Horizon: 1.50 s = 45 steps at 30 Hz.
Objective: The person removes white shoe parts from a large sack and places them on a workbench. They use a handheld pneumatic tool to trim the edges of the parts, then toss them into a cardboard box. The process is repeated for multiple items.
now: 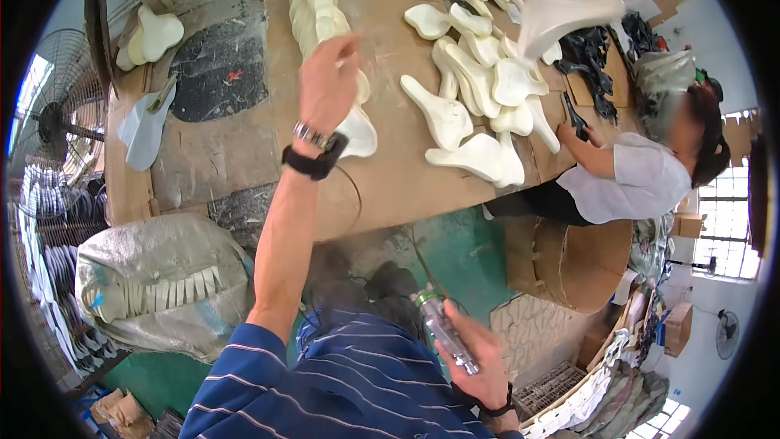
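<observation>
The left hand (327,85) is seen from its back, so the fingers are mostly hidden and I cannot tell if they are apart or together. It reaches over the bench (390,171) and covers the middle of a row of pale insoles (313,0). One insole (357,132) shows just below the hand, beside the wrist, but whether the fingers touch it or hold it is not visible. A watch (313,136) and a dark band (313,164) sit on this wrist.

The right hand (479,358) is low in the picture, near the striped shirt (325,390). Its fingers are closed around a bottle (443,329) of clear plastic; the green cap end sticks out above the fingers and points up and to the left, and the lower end lies inside the palm. What is in the bottle is hard to make out.

A loose pile (479,89) of the same pale pieces lies on the right part of the bench, well apart from both hands. One big piece (561,12) at the top is blurred. Another person (634,171) leans at the right edge of the bench, one hand on a dark tool (575,118). A sack (162,284) stands below left, with more pieces in it, partly covered.
</observation>
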Each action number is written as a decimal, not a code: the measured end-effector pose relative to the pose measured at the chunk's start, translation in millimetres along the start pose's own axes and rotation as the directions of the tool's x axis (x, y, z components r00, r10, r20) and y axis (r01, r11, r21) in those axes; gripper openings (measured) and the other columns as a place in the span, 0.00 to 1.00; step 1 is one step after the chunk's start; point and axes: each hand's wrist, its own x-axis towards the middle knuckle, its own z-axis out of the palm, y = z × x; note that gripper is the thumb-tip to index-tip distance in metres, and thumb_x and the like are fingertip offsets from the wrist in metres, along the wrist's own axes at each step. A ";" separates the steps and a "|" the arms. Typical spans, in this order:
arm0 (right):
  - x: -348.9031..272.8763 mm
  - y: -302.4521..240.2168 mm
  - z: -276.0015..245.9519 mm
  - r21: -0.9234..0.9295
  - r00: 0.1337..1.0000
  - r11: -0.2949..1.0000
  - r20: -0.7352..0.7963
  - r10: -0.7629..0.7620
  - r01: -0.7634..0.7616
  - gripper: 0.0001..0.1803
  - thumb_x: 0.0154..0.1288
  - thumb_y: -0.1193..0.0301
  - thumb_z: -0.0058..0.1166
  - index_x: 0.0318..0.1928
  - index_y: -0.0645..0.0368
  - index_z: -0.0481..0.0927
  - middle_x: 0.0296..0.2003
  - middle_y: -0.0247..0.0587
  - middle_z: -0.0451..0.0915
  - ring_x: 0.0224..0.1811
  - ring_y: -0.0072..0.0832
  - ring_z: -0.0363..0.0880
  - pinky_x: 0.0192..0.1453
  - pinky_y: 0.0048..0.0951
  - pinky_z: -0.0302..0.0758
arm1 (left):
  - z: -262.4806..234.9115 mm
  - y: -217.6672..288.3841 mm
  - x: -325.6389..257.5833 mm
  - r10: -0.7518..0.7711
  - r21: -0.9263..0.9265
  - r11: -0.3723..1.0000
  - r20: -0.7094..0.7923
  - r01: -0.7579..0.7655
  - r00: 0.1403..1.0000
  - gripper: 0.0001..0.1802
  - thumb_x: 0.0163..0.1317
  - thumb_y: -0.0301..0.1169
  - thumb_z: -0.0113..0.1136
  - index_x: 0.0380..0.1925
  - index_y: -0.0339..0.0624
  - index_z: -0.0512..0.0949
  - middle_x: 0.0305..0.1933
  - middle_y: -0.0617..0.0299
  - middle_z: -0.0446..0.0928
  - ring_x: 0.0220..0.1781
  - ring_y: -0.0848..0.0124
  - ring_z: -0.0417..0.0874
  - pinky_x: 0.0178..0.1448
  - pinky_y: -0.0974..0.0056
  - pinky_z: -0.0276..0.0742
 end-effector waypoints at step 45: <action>105.8 -12.3 -30.3 0.042 0.994 0.993 -0.005 -0.110 0.110 0.33 0.61 0.79 0.68 0.68 0.67 0.76 0.47 0.55 0.87 0.45 0.40 0.88 0.51 0.33 0.80 | -35.6 -220.8 -61.4 -0.311 0.565 0.783 -0.005 0.260 0.950 0.28 0.54 0.29 0.68 0.58 0.39 0.79 0.53 0.43 0.83 0.55 0.48 0.84 0.59 0.49 0.79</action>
